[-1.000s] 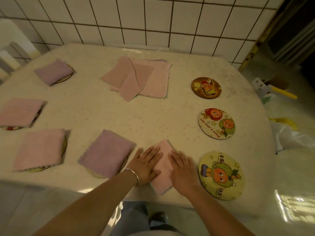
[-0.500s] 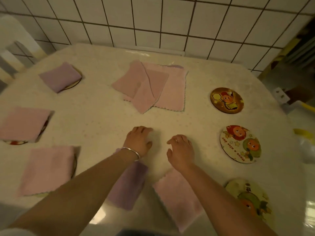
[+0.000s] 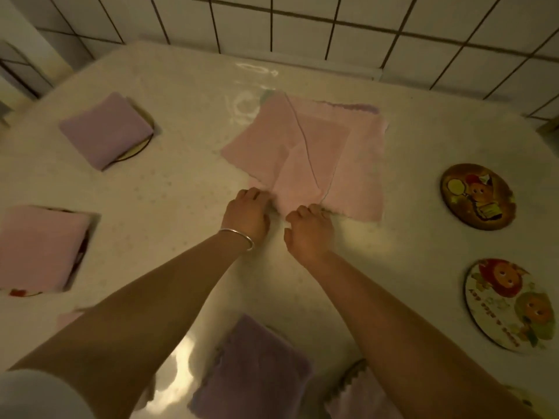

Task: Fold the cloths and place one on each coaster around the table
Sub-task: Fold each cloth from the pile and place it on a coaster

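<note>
A round white cartoon-printed coaster point(image 3: 511, 303) at the right edge of the counter carries curved lettering along its lower left rim; it is too blurred to read. No other text is visible.

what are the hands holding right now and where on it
Both the left hand and right hand pinch the near edge of the top pink cloth in the pile.
</note>
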